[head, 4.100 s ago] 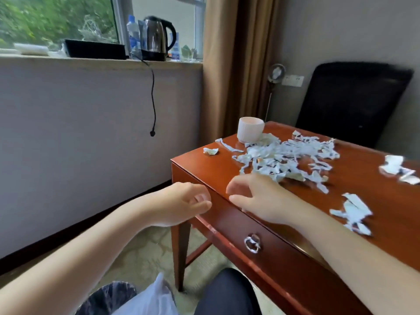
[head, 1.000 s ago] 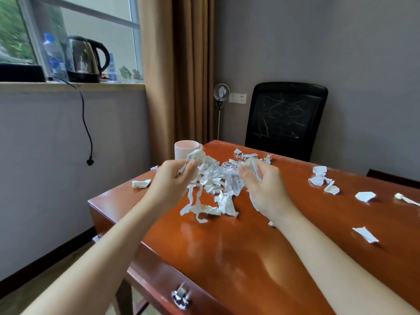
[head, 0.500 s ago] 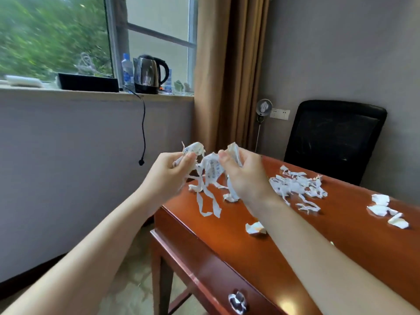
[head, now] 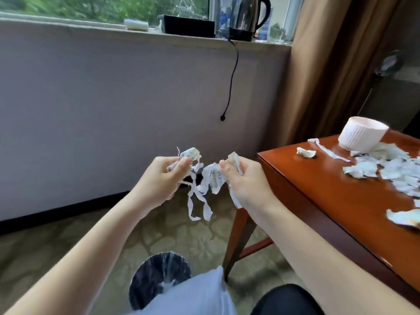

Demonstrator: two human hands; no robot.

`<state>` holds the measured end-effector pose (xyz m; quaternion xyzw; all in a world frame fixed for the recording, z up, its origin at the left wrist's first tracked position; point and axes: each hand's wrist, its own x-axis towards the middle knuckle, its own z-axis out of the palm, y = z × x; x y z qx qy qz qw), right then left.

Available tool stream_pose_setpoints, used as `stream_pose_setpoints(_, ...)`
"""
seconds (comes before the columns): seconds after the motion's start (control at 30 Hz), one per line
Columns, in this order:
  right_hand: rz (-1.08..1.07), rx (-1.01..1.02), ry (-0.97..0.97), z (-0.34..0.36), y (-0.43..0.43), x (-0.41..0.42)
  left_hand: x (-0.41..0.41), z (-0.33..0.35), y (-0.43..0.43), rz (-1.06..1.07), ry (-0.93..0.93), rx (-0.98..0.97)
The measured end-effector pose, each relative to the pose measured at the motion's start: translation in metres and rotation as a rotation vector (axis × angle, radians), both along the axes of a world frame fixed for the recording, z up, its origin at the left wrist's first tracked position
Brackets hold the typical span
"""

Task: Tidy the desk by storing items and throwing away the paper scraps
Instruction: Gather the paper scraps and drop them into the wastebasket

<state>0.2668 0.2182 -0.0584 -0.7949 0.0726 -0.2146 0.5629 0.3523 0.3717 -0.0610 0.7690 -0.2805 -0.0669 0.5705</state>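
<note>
Scraps [head: 204,183] hang mid-frame, pinched in the grip of left hand [head: 162,179] and right hand [head: 246,185], best lowered over the bin [head: 156,278] at bottom centre before release.

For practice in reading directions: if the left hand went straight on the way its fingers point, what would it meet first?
Probably the right hand, just across the paper scraps both hands hold; depth is unclear.
</note>
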Motion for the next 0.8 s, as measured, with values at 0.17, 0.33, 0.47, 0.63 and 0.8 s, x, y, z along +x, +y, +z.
stream_pose_setpoints(0.17,0.083,0.053,0.187,-0.063,0.026,0.033,0.016,-0.063,0.032,0.061,0.107,0.101)
stream_pose_setpoints(0.33,0.072,0.154,0.422,-0.126,0.051,0.059,0.028,-0.126,0.049,0.154,0.265,0.164)
stream_pose_setpoints(0.47,0.077,0.237,0.6,-0.182,0.07,0.078,0.041,-0.184,0.053,0.253,0.388,0.229)
stream_pose_setpoints(0.63,0.043,0.311,0.792,-0.238,0.081,0.094,0.051,-0.262,0.053,0.404,0.629,0.283)
stream_pose_setpoints(0.8,-0.042,0.381,0.949,-0.293,0.086,0.108,0.057,-0.316,0.051,0.478,0.778,0.336)
